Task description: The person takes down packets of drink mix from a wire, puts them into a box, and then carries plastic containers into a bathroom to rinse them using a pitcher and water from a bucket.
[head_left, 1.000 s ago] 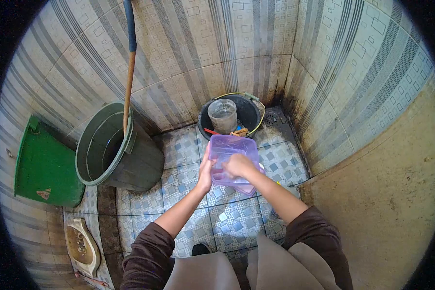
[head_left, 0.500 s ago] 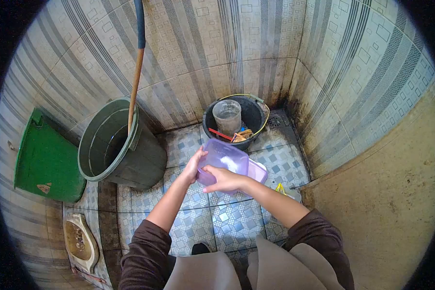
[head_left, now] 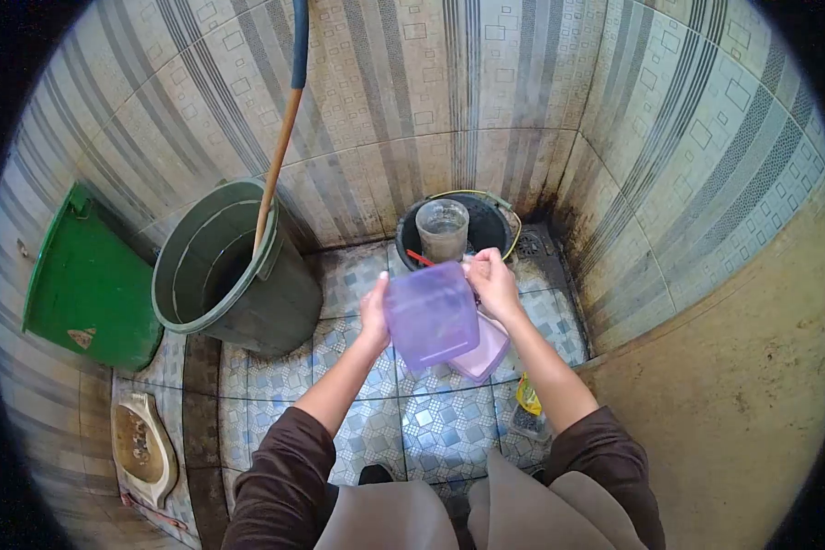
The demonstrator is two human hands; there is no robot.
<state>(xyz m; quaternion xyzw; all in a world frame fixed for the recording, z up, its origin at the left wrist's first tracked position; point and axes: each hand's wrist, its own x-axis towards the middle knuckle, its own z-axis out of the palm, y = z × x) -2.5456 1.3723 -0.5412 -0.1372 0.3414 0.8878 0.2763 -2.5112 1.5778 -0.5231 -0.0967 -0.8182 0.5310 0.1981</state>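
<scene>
A translucent purple plastic container (head_left: 431,316) is held up over the floor, tilted, with its flat bottom side toward me. My left hand (head_left: 374,313) grips its left edge, thumb up. At its upper right corner, the curled fingers of my right hand (head_left: 493,286) close on the rim. Part of a pinkish-lilac plastic container (head_left: 488,353) shows on the tiles below, the rest hidden behind the purple one. Just beyond my hands stands a black bucket (head_left: 493,218) with a yellowish handle, a cloudy clear tub (head_left: 443,231) and a red item inside it.
A large grey-green bin (head_left: 289,298) with a wooden-ended pole (head_left: 280,156) stands left, beside a green basin (head_left: 92,293). A squat toilet (head_left: 147,449) lies lower left. A yellow-and-clear packet (head_left: 529,403) is near my right forearm. A floor drain (head_left: 533,240) sits in the corner.
The purple container has turned so its bottom faces me. My right hand has moved from its lower left inside to its upper right corner; my left hand stays at the left edge.
</scene>
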